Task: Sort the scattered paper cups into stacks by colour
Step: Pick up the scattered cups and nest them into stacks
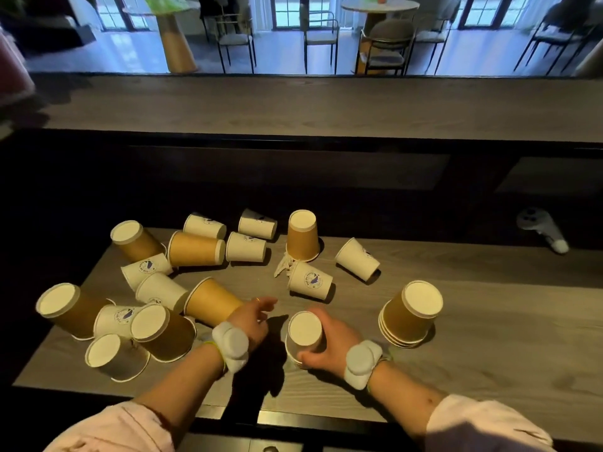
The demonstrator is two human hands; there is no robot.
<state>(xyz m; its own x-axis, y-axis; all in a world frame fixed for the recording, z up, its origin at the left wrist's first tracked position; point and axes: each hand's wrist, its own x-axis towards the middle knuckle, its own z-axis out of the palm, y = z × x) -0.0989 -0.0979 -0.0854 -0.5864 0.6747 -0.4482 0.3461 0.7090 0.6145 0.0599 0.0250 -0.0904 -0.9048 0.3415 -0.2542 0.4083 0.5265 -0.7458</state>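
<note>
Room: a dim café space with chairs and round tables is seen beyond a raised counter.
Tabletop (456, 353): grey wood grain, with paper cups scattered over its left and middle.
Progress: two stacks appear started, so the sorting is judged early; a brown stack (411, 316) stands inverted at the right, and a white stack (305, 337) stands inverted near the front edge.
Left to sort: many brown cups (195, 248) and white cups (245, 246), lying on their sides or inverted, mostly at the left.
Right hand (332, 340): fingers are wrapped around the white stack, thumb at its lower rim.
Left hand (251, 319): fingers are loosely open and empty, just beside a tipped brown cup (212, 301), left of the white stack.
</note>
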